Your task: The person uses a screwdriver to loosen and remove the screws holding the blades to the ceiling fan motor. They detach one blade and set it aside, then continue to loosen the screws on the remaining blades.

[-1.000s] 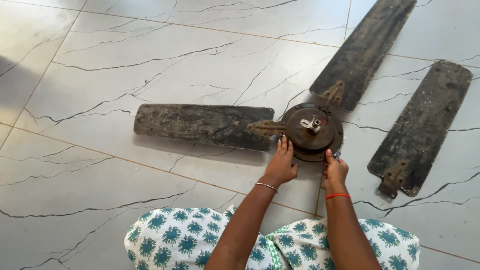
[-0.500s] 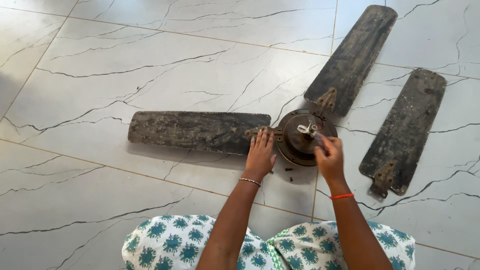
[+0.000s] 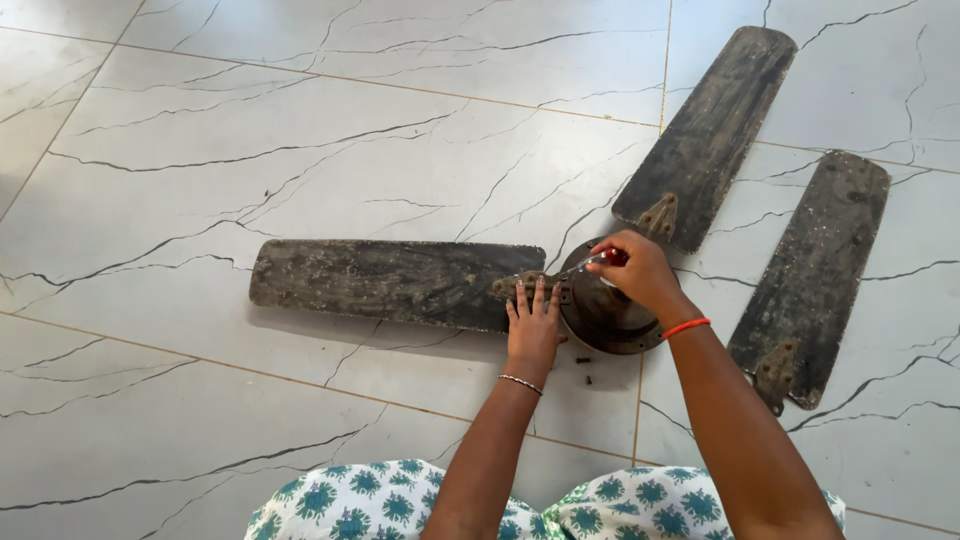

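A dirty ceiling fan lies on the tiled floor. Its round rusty motor hub (image 3: 612, 318) carries a dark blade (image 3: 395, 283) pointing left and a second blade (image 3: 710, 135) pointing up right. My left hand (image 3: 534, 327) lies flat with fingers spread on the left blade's bracket beside the hub. My right hand (image 3: 637, 271) hovers over the hub, closed around a red-handled screwdriver (image 3: 601, 260) whose metal shaft points left toward the bracket. A third blade (image 3: 815, 270) lies loose on the floor to the right, apart from the hub.
Two small dark screws (image 3: 582, 360) lie on the floor just below the hub. My lap, in white cloth with a teal flower print (image 3: 390, 500), fills the bottom edge. White marble-look tiles (image 3: 300, 130) surround the fan.
My right hand rose from the floor onto the hub and now holds the screwdriver. My left hand moved up onto the left blade's bracket. The camera view came closer.
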